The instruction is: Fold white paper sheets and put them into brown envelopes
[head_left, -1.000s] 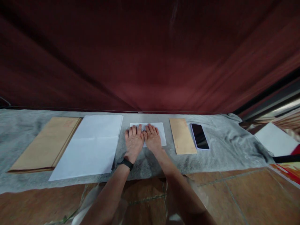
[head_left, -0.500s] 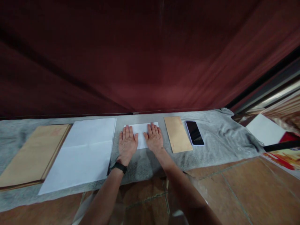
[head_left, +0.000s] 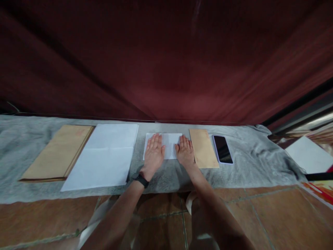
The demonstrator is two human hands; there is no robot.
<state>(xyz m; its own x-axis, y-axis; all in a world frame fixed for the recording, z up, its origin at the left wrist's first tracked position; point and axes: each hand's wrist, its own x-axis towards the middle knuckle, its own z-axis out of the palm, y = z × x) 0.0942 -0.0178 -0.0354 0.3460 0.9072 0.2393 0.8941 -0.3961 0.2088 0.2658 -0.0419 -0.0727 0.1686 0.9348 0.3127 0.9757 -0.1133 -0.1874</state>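
A small folded white paper [head_left: 170, 146] lies on a grey cloth [head_left: 247, 156]. My left hand [head_left: 154, 151] rests flat across its left part, fingers stretched forward, with a dark watch band [head_left: 142, 180] at the wrist. Over the paper's right edge lies my right hand [head_left: 185, 151], palm down and fingers extended, close to the left side of a small brown envelope [head_left: 204, 149]. Neither hand grasps anything. What is under the palms is hidden.
Left of the hands are large white sheets [head_left: 104, 159] with a crease, then a stack of big brown envelopes [head_left: 57, 154]. A phone [head_left: 223, 149] lies right of the small envelope. Behind hangs a dark red cloth [head_left: 166, 76]; tiled floor [head_left: 281, 215] lies in front.
My right hand has slid rightward to the paper's right edge. My left hand sits further in, so the paper's left edge now shows. The view has shifted, moving everything slightly right.
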